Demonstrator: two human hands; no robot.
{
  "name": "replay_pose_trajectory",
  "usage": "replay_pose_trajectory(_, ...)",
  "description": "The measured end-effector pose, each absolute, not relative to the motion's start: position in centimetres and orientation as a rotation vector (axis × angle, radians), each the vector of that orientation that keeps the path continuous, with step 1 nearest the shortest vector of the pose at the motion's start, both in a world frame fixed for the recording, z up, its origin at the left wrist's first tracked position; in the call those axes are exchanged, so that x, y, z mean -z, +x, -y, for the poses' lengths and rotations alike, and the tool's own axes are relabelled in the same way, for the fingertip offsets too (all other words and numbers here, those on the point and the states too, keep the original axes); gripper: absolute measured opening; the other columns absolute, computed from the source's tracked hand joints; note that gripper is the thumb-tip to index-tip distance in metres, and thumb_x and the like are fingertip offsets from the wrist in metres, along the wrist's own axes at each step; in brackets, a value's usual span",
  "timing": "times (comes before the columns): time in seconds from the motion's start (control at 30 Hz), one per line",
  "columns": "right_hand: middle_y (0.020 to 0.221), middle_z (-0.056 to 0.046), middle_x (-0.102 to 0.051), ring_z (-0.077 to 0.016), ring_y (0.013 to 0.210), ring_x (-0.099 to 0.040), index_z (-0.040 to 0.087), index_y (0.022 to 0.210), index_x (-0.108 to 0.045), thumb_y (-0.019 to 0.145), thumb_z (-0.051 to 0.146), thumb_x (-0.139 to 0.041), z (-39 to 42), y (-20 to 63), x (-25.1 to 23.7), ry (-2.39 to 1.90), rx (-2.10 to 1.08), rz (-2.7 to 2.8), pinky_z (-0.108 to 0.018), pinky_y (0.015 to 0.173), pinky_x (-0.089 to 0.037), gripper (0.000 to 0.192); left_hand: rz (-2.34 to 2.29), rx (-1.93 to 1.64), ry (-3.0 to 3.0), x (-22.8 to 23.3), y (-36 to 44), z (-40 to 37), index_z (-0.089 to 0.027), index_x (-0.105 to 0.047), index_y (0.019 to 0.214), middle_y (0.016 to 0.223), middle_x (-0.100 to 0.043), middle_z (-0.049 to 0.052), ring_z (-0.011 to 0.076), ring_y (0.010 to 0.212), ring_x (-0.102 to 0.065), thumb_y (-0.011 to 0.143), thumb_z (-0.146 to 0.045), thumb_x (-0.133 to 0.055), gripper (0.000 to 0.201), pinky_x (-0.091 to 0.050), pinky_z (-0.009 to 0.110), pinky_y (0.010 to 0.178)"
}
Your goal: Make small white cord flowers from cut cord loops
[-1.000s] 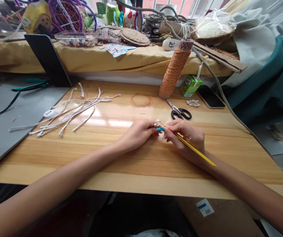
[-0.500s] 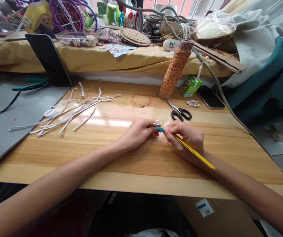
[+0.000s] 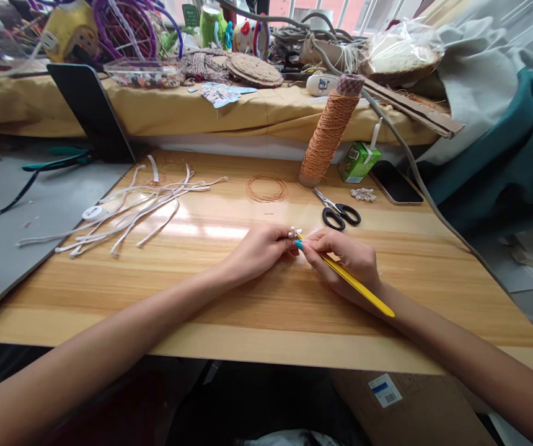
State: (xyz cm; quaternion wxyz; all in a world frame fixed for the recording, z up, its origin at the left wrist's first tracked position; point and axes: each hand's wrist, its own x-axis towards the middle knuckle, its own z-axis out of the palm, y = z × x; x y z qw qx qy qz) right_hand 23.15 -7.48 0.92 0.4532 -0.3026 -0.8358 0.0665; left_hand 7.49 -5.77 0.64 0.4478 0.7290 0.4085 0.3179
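My left hand (image 3: 259, 251) and my right hand (image 3: 347, 257) meet at the middle of a wooden table (image 3: 271, 310). The left fingertips pinch a small whitish piece (image 3: 292, 233), mostly hidden by the fingers. My right hand grips a long yellow strip (image 3: 354, 284) whose near end runs back over my wrist; its far end touches the small piece. A coil of thin brown cord (image 3: 267, 188) lies just beyond the hands, and black-handled scissors (image 3: 338, 210) lie to its right.
White strips (image 3: 131, 204) are scattered at the table's left. A tall spool of orange cord (image 3: 329, 133), a green carton (image 3: 358, 161), small shells (image 3: 364, 194) and a phone (image 3: 395, 183) stand at the back right. A cluttered yellow-covered shelf (image 3: 201, 108) runs behind.
My right hand has shifted slightly left toward the left hand, and the yellow strip's free end has swung a little left. The left hand stays nearly still.
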Motion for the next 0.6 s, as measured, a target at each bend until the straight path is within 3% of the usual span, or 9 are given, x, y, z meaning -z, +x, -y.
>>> replay_pose_trajectory(0.43, 0.058, -0.001, -0.058, -0.0092, 0.054, -0.055, 0.018, 0.062, -0.045, 0.074, 0.008, -0.053, 7.40, 23.07, -0.93, -0.691, -0.025, 2.141, -0.019, 0.048, -0.043, 0.018, -1.025, -0.761, 1.797, -0.37, 7.36, 5.76, -0.012, -0.059, 0.065, 0.062, -0.057, 0.000, 0.0127, 0.067, -0.051, 0.075, -0.014, -0.043, 0.019, -0.039, 0.023, 0.066)
replay_pose_trajectory(0.6, 0.065, 0.000, -0.057, -0.0098, 0.059, -0.055, 0.019, 0.067, -0.050, 0.076, 0.012, -0.052, 7.33, 23.42, -0.65, -0.709, -0.249, 2.067, -0.023, 0.056, -0.045, 0.012, -0.990, -0.802, 1.702, -0.82, 7.27, 5.70, -0.012, -0.061, 0.067, 0.067, -0.060, 0.001, 0.0131, 0.070, -0.053, 0.076, -0.019, -0.046, 0.019, -0.038, 0.023, 0.069)
